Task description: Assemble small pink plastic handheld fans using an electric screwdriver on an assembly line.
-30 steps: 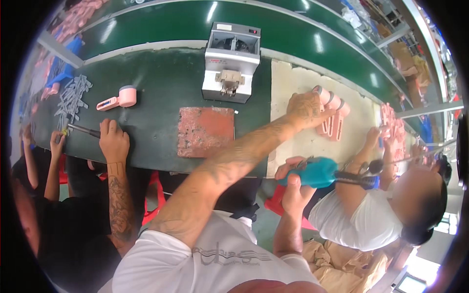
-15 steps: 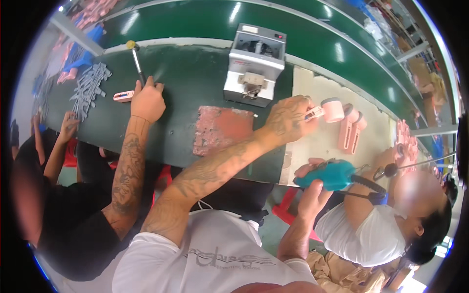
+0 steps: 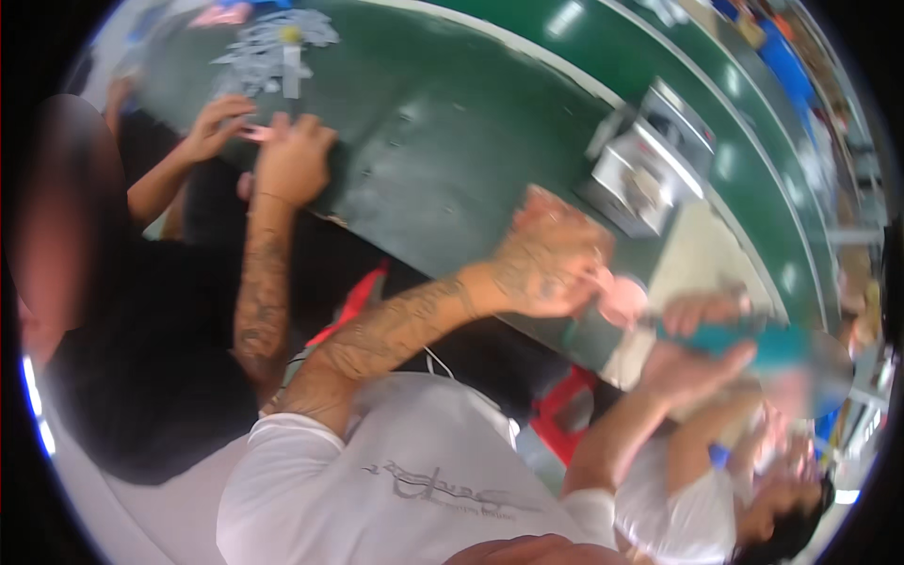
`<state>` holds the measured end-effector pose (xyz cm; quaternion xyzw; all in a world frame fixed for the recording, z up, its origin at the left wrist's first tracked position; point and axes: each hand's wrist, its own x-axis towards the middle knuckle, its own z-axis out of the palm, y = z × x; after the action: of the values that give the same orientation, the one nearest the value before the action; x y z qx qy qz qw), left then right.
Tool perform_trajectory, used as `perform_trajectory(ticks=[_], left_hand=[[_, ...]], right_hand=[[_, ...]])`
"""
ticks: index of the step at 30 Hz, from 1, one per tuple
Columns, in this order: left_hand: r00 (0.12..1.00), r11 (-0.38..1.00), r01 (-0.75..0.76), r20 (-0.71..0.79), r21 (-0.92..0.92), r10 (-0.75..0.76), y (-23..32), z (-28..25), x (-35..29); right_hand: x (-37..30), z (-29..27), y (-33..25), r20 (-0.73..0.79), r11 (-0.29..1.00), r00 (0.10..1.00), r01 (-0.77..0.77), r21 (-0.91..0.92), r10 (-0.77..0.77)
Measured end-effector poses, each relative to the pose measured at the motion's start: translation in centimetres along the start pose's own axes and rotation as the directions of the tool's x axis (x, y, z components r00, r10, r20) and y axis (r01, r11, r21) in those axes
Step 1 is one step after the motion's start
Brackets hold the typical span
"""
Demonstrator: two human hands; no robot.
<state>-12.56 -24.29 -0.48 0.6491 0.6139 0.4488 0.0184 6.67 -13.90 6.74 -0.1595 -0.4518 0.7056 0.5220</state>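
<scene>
Green, long and slightly curved by the wide lens, a workbench [image 3: 443,160] runs diagonally across my view from upper left to lower right, with a second green belt [image 3: 744,141] beyond it. On the bench stands a small grey metal machine with a boxy frame [image 3: 645,174].

My left hand [image 3: 546,268], on a tattooed forearm, sits at the near edge of the bench, fingers curled around a small pale pink rounded plastic part [image 3: 617,299] that juts out to the right of the knuckles. Motion blur hides exactly how tight that grip is.

My right hand [image 3: 697,353] is wrapped closed around a teal, cylinder-shaped power screwdriver [image 3: 753,341], held roughly level, just right of the pink part and close to it. Its tip is too blurred for me to make out.

To my left, a person in black clothing rests a tattooed arm on the bench, their hand [image 3: 292,160] meeting another person's hand [image 3: 212,122] over a small pink piece [image 3: 254,134]. Behind those hands lies a heap of grey metal parts [image 3: 268,47]. At lower right, a third person in a white shirt [image 3: 692,508] is partly visible.
</scene>
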Motion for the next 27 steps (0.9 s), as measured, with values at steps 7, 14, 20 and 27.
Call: perform_trajectory(ticks=[7, 14, 20, 27], left_hand=[[0.969, 0.995, 0.091, 0.236, -0.038, -0.08, -0.2, -1.6, -0.8], [0.983, 1.0, -0.021, 0.182, 0.014, 0.018, -2.4, -0.9, 0.3], [0.993, 0.998, -0.047, 0.105, 0.029, 0.044, -2.3, -0.4, -0.3], [0.974, 0.998, 0.065, 0.216, 0.004, -0.065, -2.7, -1.3, 0.7]], right_hand=[[4.9, 5.2, 2.8, 0.085, 0.923, 0.986, 0.167, -0.346, -0.147], [9.0, 5.1, 6.1, 0.146, 0.809, 0.962, 0.272, -0.521, -0.23], [10.1, 5.5, 9.1, 0.181, 0.823, 0.935, 0.354, -0.444, -0.305], [9.1, 6.1, 7.9, 0.042, 0.895, 0.99, 0.141, -0.424, -0.136]])
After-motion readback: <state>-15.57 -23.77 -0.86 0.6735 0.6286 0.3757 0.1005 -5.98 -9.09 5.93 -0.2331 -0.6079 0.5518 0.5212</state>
